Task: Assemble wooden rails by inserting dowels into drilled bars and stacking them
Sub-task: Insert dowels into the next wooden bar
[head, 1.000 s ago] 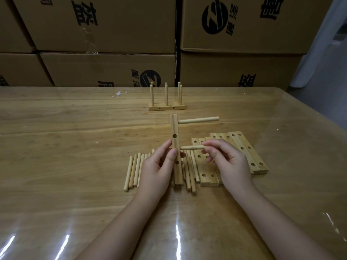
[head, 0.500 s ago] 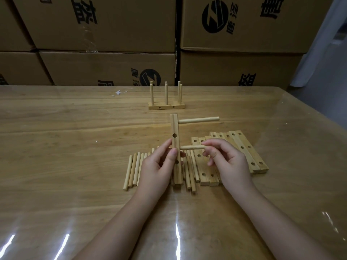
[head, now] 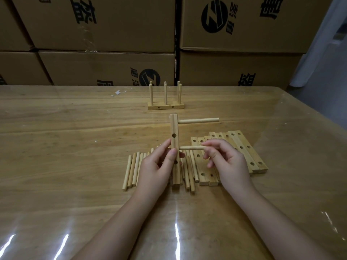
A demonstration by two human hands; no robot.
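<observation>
My left hand [head: 157, 166] grips a drilled wooden bar [head: 174, 132] that stands upright on its end among the loose parts. One dowel [head: 199, 120] sticks out sideways to the right from the bar's top hole. My right hand [head: 225, 162] pinches a second dowel [head: 191, 147], whose left end sits at a lower hole of the bar. Loose dowels [head: 132, 169] lie in a row on the table under and left of my hands. Several drilled bars [head: 242, 147] lie side by side to the right.
A finished bar with several upright dowels [head: 165, 102] stands farther back on the wooden table [head: 65, 137]. Stacked cardboard boxes [head: 112, 34] form a wall behind the table. The table's right edge runs near a pale curtain [head: 323, 53].
Hardly anything has moved. My right hand keeps pressing the second dowel at the bar's lower hole, and the left hand holds the bar in the same spot.
</observation>
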